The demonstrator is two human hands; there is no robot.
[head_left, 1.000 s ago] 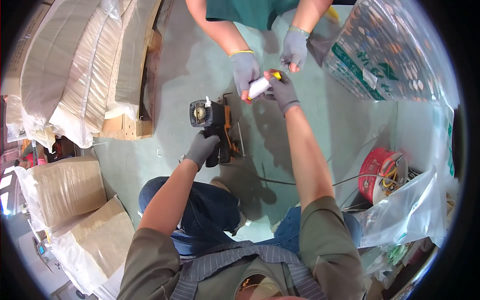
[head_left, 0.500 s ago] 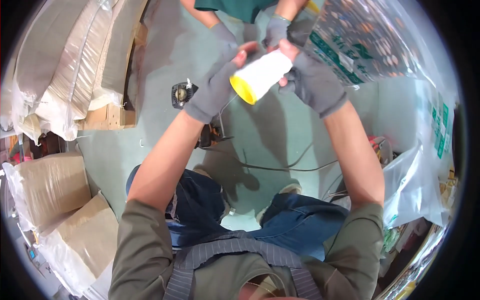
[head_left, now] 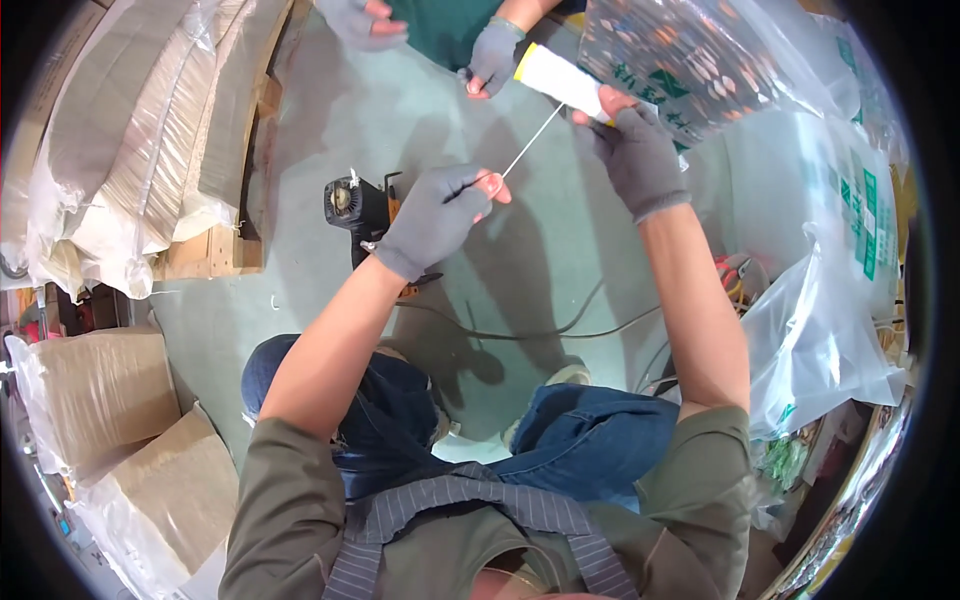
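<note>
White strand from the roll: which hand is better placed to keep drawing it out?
Probably the left hand: it already pinches the white strand at its free end, while the right hand grips the white roll.

I see power tool (head_left: pixel 357 212) on floor (head_left: pixel 420 110) left of my left hand (head_left: pixel 440 212) — printed bags (head_left: pixel 690 60) right, wrapped stacks (head_left: pixel 130 130) far left.

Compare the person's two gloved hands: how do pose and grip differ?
The left hand pinches the end of a thin white strand between fingertips; the right hand wraps around a white roll. The left hand sits lower and nearer the black power tool on the floor; the right hand is raised toward a co-worker's hand, which touches the roll's far end. Both wear grey gloves.
</note>
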